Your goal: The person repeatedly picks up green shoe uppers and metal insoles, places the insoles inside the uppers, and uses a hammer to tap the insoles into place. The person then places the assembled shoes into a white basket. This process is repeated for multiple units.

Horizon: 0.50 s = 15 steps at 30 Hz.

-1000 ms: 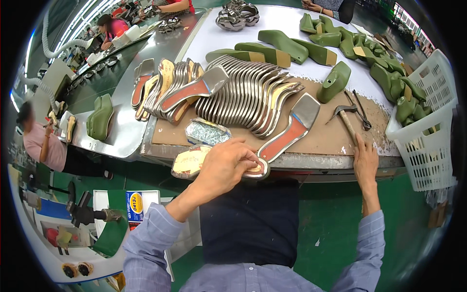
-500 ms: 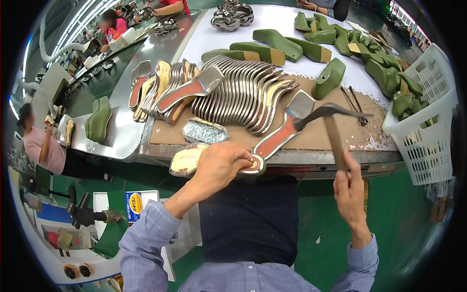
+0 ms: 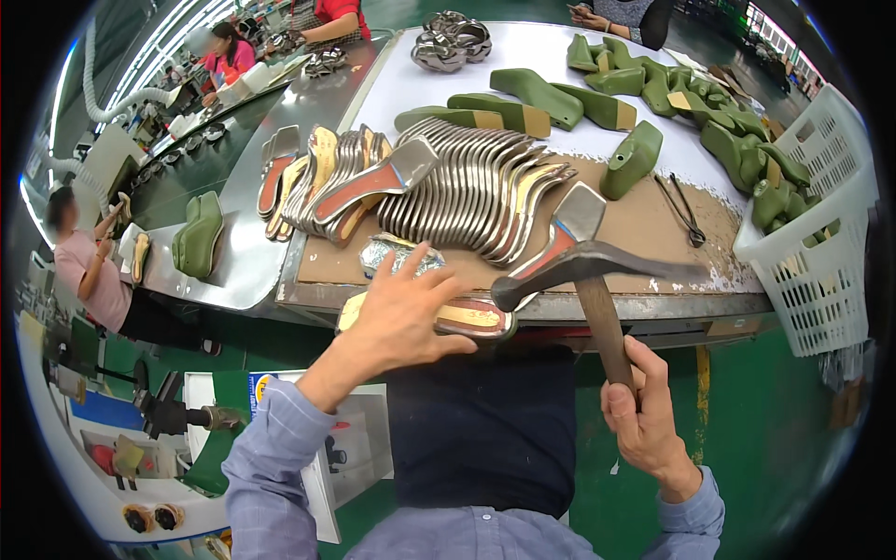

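A hammer is gripped by its wooden handle in the closed fingers of the right hand. The left hand, fingers spread, is pressed on an insole at the table edge; metal shanks are fanned beyond the fingers.

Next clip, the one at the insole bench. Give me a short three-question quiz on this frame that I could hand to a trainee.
1. True or false: the right hand grips a hammer by its wooden handle.
2. What lies under the left hand?
A. a green shoe last
B. a flat insole piece at the bench edge
C. pincers
3. Fill in: the white basket at the right end of the bench holds green ____.

Key
1. True; the hammer head is raised over the bench edge.
2. B; the insole piece shows by the spread fingers.
3. Shoe lasts.
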Each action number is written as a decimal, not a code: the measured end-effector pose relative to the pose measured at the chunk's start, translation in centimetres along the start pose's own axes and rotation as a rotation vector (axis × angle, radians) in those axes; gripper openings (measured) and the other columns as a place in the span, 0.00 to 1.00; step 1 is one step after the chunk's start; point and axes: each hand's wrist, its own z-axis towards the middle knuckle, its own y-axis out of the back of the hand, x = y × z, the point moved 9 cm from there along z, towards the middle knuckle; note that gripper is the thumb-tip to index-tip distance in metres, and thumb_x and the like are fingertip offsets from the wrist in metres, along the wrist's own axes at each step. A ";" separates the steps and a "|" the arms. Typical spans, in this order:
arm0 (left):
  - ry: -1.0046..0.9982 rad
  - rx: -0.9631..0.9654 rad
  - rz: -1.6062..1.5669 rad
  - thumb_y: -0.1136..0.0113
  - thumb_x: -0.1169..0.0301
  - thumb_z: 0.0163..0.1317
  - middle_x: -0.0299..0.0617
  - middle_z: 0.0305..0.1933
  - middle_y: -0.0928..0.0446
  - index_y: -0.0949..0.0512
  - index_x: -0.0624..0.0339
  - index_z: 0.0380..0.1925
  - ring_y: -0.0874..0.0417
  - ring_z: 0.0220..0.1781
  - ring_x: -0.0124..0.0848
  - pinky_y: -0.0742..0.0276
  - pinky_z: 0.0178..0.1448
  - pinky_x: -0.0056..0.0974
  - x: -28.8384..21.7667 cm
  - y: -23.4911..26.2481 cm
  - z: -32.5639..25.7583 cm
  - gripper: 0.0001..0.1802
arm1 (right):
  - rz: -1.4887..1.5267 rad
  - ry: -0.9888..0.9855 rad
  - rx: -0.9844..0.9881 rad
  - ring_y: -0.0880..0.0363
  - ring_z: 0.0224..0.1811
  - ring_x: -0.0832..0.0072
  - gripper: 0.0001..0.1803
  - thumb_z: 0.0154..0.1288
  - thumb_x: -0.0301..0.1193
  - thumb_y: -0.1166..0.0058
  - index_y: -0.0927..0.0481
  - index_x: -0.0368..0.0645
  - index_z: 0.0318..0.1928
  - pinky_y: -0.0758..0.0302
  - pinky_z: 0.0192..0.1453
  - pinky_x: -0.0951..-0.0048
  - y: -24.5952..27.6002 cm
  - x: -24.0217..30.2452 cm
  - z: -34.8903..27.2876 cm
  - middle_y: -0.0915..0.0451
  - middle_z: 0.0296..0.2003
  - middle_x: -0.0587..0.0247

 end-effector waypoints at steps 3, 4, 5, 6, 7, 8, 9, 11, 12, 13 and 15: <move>0.037 0.131 -0.020 0.25 0.44 0.49 0.42 0.49 0.19 0.21 0.52 0.53 0.22 0.59 0.45 0.32 0.60 0.49 1.0 -1.7 -0.7 0.35 | -0.005 -0.067 -0.069 0.24 0.32 0.81 0.28 0.73 0.23 0.45 0.36 0.38 0.70 0.24 0.37 0.76 1.0 -1.4 -0.7 0.18 0.41 0.58; 0.058 0.152 -0.021 0.25 0.45 0.49 0.42 0.47 0.20 0.20 0.51 0.52 0.22 0.57 0.44 0.32 0.59 0.49 1.1 -1.9 -0.6 0.34 | -0.053 -0.018 -0.089 0.24 0.33 0.81 0.28 0.73 0.22 0.44 0.36 0.38 0.70 0.24 0.38 0.77 1.3 -1.4 -0.8 0.18 0.42 0.57; 0.080 0.173 -0.022 0.25 0.45 0.49 0.41 0.46 0.20 0.20 0.51 0.51 0.22 0.55 0.43 0.32 0.58 0.48 1.0 -1.9 -0.5 0.33 | -0.101 0.029 -0.122 0.23 0.34 0.81 0.28 0.72 0.22 0.44 0.35 0.38 0.69 0.24 0.38 0.77 1.6 -1.4 -1.0 0.17 0.44 0.57; 0.109 0.192 -0.019 0.26 0.46 0.49 0.41 0.44 0.20 0.20 0.51 0.50 0.21 0.53 0.42 0.32 0.56 0.48 1.1 -1.9 -0.6 0.32 | -0.151 0.074 -0.153 0.23 0.35 0.82 0.28 0.72 0.21 0.43 0.35 0.39 0.69 0.24 0.39 0.78 2.0 -1.4 -1.3 0.17 0.45 0.56; 0.117 0.190 -0.022 0.26 0.47 0.49 0.41 0.43 0.21 0.21 0.51 0.49 0.22 0.51 0.42 0.33 0.55 0.48 1.0 -2.1 -0.6 0.31 | -0.151 0.062 -0.135 0.22 0.36 0.81 0.27 0.72 0.21 0.43 0.34 0.39 0.69 0.23 0.40 0.77 2.0 -1.2 -1.4 0.17 0.46 0.56; 0.127 0.188 -0.024 0.26 0.47 0.49 0.40 0.42 0.21 0.21 0.51 0.48 0.22 0.50 0.41 0.33 0.54 0.47 0.9 -2.3 -0.6 0.31 | -0.151 0.051 -0.117 0.21 0.38 0.81 0.27 0.72 0.21 0.43 0.34 0.39 0.69 0.23 0.41 0.77 2.0 -1.1 -1.4 0.16 0.47 0.55; 0.132 0.182 -0.024 0.26 0.48 0.49 0.40 0.42 0.22 0.21 0.51 0.48 0.22 0.49 0.40 0.34 0.53 0.47 0.8 -2.2 -0.5 0.30 | -0.282 0.157 -0.151 0.16 0.42 0.74 0.27 0.71 0.20 0.42 0.32 0.39 0.68 0.20 0.45 0.74 1.6 0.2 -0.9 0.16 0.49 0.51; 0.133 0.187 -0.027 0.26 0.48 0.49 0.40 0.42 0.22 0.21 0.51 0.48 0.22 0.48 0.41 0.34 0.53 0.46 0.7 -2.3 -0.5 0.30 | -0.280 0.132 -0.076 0.14 0.45 0.68 0.27 0.70 0.19 0.42 0.30 0.39 0.67 0.19 0.48 0.72 0.9 0.2 -0.5 0.16 0.51 0.50; 0.140 0.187 -0.025 0.26 0.48 0.49 0.40 0.42 0.22 0.22 0.51 0.48 0.22 0.48 0.41 0.34 0.53 0.46 0.9 -2.2 -0.7 0.30 | -0.275 0.125 -0.034 0.13 0.46 0.64 0.27 0.69 0.19 0.41 0.30 0.39 0.67 0.18 0.50 0.71 0.5 0.3 -0.2 0.16 0.51 0.49; 0.148 0.183 -0.023 0.25 0.48 0.49 0.40 0.42 0.22 0.22 0.51 0.48 0.22 0.48 0.41 0.34 0.53 0.46 0.9 -2.1 -0.8 0.30 | -0.249 0.045 0.022 0.14 0.50 0.58 0.27 0.67 0.18 0.40 0.29 0.36 0.66 0.18 0.54 0.69 0.6 0.2 0.0 0.19 0.55 0.45; 0.163 0.173 -0.023 0.25 0.47 0.49 0.40 0.43 0.21 0.22 0.51 0.48 0.22 0.49 0.41 0.34 0.53 0.46 0.9 -2.3 -1.0 0.31 | -0.421 0.240 -0.082 0.15 0.52 0.59 0.27 0.67 0.20 0.39 0.30 0.34 0.66 0.19 0.55 0.68 2.2 3.7 0.4 0.21 0.57 0.45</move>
